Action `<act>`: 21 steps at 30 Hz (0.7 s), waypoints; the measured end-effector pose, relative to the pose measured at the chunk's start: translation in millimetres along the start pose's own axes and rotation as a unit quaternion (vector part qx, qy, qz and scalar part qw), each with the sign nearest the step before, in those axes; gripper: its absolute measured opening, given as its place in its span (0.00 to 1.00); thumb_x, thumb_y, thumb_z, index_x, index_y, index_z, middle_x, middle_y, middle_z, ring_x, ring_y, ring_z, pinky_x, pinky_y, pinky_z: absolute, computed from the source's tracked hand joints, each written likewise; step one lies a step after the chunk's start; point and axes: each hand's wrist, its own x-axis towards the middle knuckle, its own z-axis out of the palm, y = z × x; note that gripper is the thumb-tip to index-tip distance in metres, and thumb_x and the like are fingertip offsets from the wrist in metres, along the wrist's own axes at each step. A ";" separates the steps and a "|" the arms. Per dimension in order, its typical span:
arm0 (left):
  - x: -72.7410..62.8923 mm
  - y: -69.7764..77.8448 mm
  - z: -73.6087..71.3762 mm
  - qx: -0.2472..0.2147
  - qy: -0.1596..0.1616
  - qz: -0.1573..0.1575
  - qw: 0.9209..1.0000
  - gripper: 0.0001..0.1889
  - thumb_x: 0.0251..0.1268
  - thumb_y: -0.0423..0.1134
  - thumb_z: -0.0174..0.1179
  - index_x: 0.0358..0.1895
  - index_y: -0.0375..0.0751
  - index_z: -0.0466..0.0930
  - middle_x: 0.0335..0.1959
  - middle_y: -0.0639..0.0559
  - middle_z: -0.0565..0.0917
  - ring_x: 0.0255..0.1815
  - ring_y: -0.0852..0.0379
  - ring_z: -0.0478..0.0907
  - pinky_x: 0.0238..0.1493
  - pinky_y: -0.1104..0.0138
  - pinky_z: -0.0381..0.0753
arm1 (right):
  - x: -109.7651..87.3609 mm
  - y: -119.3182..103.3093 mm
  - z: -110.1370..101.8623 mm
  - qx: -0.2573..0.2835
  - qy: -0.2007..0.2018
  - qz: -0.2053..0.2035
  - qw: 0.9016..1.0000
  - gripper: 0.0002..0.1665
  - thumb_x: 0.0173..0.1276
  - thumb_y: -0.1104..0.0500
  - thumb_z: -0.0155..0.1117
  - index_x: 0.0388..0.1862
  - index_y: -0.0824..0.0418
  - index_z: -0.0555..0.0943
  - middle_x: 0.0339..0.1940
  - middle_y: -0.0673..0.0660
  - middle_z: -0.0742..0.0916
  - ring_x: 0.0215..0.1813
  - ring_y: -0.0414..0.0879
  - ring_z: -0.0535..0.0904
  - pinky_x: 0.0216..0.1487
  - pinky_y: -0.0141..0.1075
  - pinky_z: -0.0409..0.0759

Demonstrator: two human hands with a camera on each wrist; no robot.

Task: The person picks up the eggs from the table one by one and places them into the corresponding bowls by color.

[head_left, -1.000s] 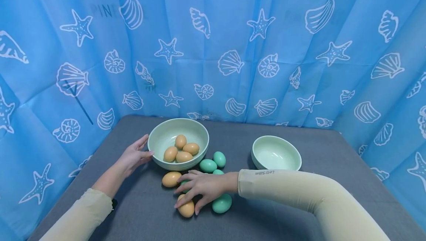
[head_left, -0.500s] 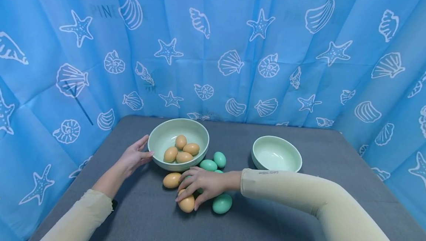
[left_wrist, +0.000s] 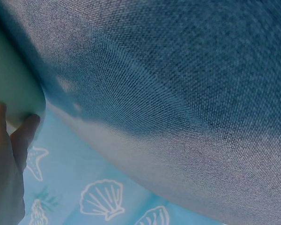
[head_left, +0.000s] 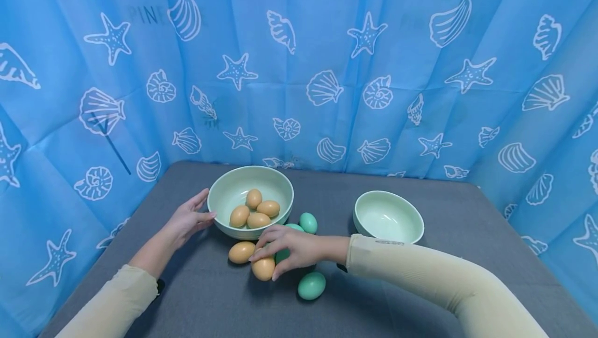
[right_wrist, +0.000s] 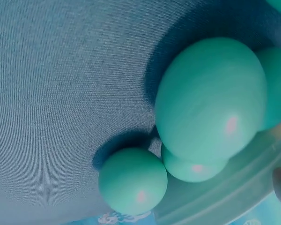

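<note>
My right hand (head_left: 294, 247) pinches a light-brown egg (head_left: 263, 269) between thumb and fingers, held over the table just in front of a large pale green bowl (head_left: 249, 181). Beside it another brown egg (head_left: 241, 252) lies on the cloth. Several brown eggs (head_left: 258, 220) sit inside that bowl. With fingers fairly straight, my left hand (head_left: 187, 221) touches the bowl's left outer side; the left wrist view shows its fingertips against the wall (left_wrist: 14, 79). Green eggs (right_wrist: 210, 98) cluster under and behind the right hand, partly hidden by it.
One green egg (head_left: 311, 285) lies apart, nearer the front, and another (head_left: 308, 222) rests right of the large bowl. A smaller pale green bowl (head_left: 388, 213) stands on the right, partly behind the right sleeve. Grey cloth (head_left: 196, 296) covers the table; a blue curtain (head_left: 299, 68) hangs behind.
My right hand has taken hold of the front brown egg and moved it up and away from the front, towards the large bowl. The left hand has stayed at the bowl.
</note>
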 end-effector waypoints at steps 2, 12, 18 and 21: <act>-0.1 -0.1 0.2 0.001 0.000 0.000 1.000 0.42 0.70 0.27 0.54 0.79 0.42 0.36 0.79 0.42 0.36 0.77 0.40 0.44 0.69 0.49 0.64 | -0.6 -0.6 -2.1 0.004 0.011 0.005 1.000 0.32 0.56 0.57 0.75 0.59 0.64 0.80 0.56 0.56 0.81 0.61 0.45 0.71 0.65 0.34 0.67; 1.3 -1.1 -1.0 0.003 0.002 0.000 1.000 0.42 0.70 0.27 0.54 0.79 0.43 0.36 0.79 0.42 0.36 0.77 0.40 0.46 0.68 0.50 0.65 | 1.7 -2.1 -16.7 0.019 0.044 0.009 0.999 0.31 0.55 0.61 0.75 0.58 0.67 0.79 0.56 0.59 0.81 0.59 0.46 0.72 0.62 0.35 0.70; 1.1 -1.4 -1.6 0.001 0.000 0.001 1.000 0.42 0.70 0.27 0.54 0.79 0.43 0.36 0.79 0.42 0.36 0.77 0.40 0.46 0.68 0.50 0.64 | 4.4 -1.4 -23.0 0.045 0.059 0.043 0.996 0.32 0.54 0.63 0.76 0.59 0.69 0.78 0.56 0.61 0.81 0.58 0.46 0.73 0.60 0.34 0.73; 0.8 -0.9 -1.5 0.000 -0.003 0.001 1.000 0.42 0.71 0.27 0.54 0.79 0.43 0.36 0.79 0.42 0.36 0.77 0.41 0.46 0.69 0.50 0.64 | 6.2 0.6 -25.8 0.066 0.069 0.065 0.993 0.32 0.54 0.64 0.75 0.60 0.70 0.78 0.57 0.62 0.81 0.59 0.47 0.73 0.61 0.35 0.73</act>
